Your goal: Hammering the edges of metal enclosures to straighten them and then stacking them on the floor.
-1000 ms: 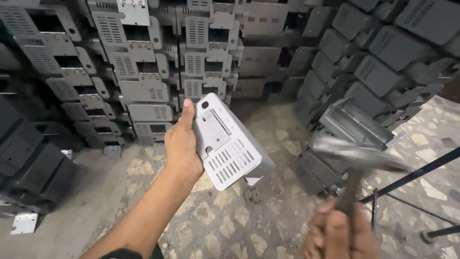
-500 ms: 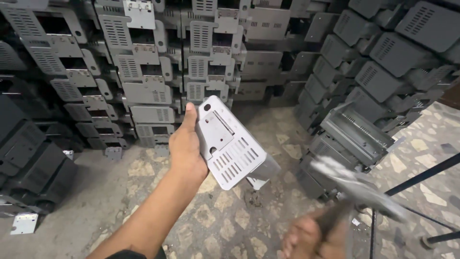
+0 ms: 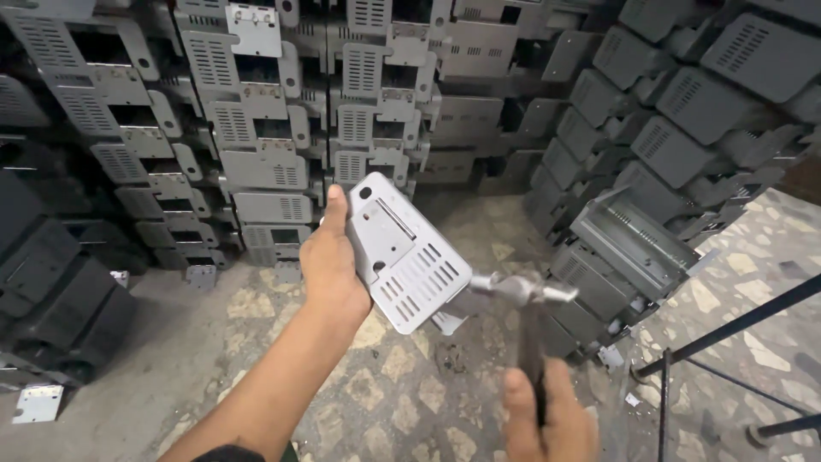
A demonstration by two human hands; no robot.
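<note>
My left hand [image 3: 329,265] grips a grey sheet-metal plate [image 3: 402,252] by its left edge, holding it out in front of me. The plate has rows of vent slots, a raised square panel and a round hole near its top corner. My right hand [image 3: 547,415] holds a hammer [image 3: 522,295] by its dark handle at the bottom right. The steel hammer head sits just right of the plate's lower right corner, close to it or touching it.
Tall stacks of grey vented metal housings [image 3: 256,111] fill the wall ahead and lean in rows at the right [image 3: 684,128]. Dark housings [image 3: 51,291] are piled at the left. A small plate [image 3: 38,402] lies on the patterned stone floor. Dark metal rods [image 3: 727,329] cross the lower right.
The hammer has swung from the right, where it was raised and blurred, in to the plate's lower right corner. My left hand keeps the plate almost still.
</note>
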